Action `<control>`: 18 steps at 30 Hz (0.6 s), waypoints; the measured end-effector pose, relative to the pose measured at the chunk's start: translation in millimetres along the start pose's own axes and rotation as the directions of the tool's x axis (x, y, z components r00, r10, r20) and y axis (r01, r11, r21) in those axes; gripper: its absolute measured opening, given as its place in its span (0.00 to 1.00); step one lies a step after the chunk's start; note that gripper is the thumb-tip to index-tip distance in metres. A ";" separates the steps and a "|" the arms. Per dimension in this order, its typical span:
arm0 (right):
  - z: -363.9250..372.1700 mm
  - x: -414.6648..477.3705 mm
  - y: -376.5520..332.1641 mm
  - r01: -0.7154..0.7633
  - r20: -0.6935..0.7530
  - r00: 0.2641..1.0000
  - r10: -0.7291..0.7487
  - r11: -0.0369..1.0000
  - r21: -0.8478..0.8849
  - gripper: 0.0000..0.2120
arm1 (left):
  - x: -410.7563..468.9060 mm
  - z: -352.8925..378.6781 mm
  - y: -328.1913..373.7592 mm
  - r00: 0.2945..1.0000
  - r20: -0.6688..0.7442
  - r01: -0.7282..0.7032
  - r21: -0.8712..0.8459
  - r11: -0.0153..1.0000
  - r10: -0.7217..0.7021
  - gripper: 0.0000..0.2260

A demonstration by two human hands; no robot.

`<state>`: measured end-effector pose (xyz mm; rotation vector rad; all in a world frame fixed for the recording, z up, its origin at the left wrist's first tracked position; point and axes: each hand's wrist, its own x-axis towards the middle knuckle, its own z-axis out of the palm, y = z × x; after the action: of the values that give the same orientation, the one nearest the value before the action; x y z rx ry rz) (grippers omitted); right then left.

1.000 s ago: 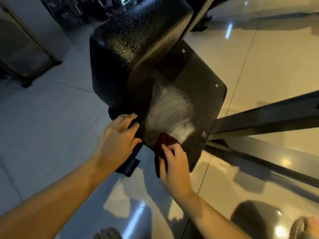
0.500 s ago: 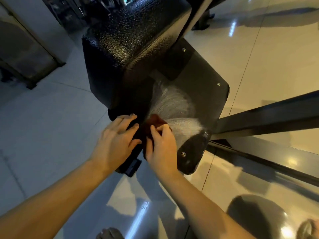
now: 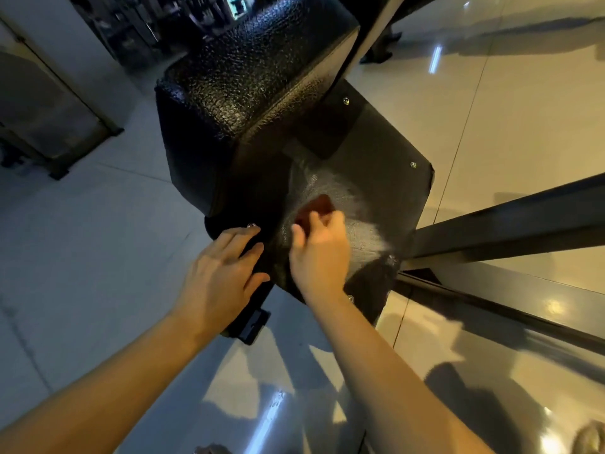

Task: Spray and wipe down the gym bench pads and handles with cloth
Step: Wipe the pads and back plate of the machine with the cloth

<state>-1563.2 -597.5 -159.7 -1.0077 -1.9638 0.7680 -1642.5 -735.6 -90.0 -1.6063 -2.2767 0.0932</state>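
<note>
Here, nearest the camera, the left hand (image 3: 226, 273) lies with fingers extended and relaxed on the near-left edge of the black backing board (image 3: 386, 152), steadying it and holding nothing. Just beside it, the right hand (image 3: 319, 253) curls its fingers over a dark red cloth (image 3: 316, 208) and presses it against the board's middle. Around and to the right of the cloth a whitish wet film (image 3: 360, 234) streaks the surface. This suggests that the panel has been sprayed and the wiping is partway, while the far corners appear dry. Beyond, the textured black pad (image 3: 248, 80) rises above the board; whether it has been wiped cannot be told. A steel frame bar (image 3: 510, 224) runs off to the right over the tiled floor (image 3: 82, 224). No handles are in view, so that part probably remains.
</note>
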 end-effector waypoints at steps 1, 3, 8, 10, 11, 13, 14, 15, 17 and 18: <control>1.2 0.4 -3.9 0.101 0.022 0.994 -0.103 0.992 0.071 0.15 | 0.3 -0.7 0.1 1.000 -0.004 0.000 0.000 1.000 0.000 0.21; 0.4 8.4 16.4 0.241 0.057 0.967 -0.247 0.966 0.091 0.15 | 1.2 -0.2 -1.2 1.000 -0.006 -0.009 -0.001 1.000 0.009 0.21; -11.5 3.5 91.9 -0.303 -0.092 0.949 0.302 0.953 0.003 0.15 | 1.0 1.7 -2.4 1.000 -0.004 0.006 -0.016 1.000 -0.006 0.21; -8.9 14.1 76.9 -0.487 -0.092 0.871 0.482 0.872 -0.044 0.15 | 1.1 1.6 -1.6 1.000 0.005 0.008 -0.017 1.000 -0.008 0.21; -5.7 24.0 60.6 -0.500 -0.079 0.865 0.496 0.864 -0.059 0.14 | 1.8 1.0 -1.5 1.000 0.008 0.009 -0.015 1.000 -0.009 0.21; 2.4 48.9 22.0 -0.417 -0.014 0.909 0.417 0.909 -0.010 0.14 | 1.6 -0.8 -0.8 1.000 0.009 0.017 -0.009 1.000 -0.017 0.20; 7.1 63.1 4.8 -0.339 0.035 0.940 0.338 0.940 0.026 0.14 | 1.8 -1.1 -0.7 1.000 0.008 0.017 -0.009 1.000 -0.017 0.20; 11.5 75.6 -8.1 -0.252 0.068 0.966 0.248 0.966 0.063 0.15 | 1.5 -1.0 -0.4 1.000 0.007 0.016 -0.008 1.000 -0.016 0.20; 15.6 93.0 -16.3 -0.116 0.098 0.990 0.104 0.985 0.125 0.17 | 1.0 -1.5 -1.1 1.000 0.005 0.012 -0.010 1.000 -0.012 0.20; 15.1 94.2 -9.9 -0.072 0.099 0.993 0.060 0.989 0.131 0.17 | 1.5 -1.2 -2.1 1.000 0.004 0.008 -0.009 1.000 -0.008 0.20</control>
<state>-1615.3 -524.7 -125.2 -0.9753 -1.9381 0.9882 -1644.5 -735.1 -88.0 -1.6029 -2.2901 0.0840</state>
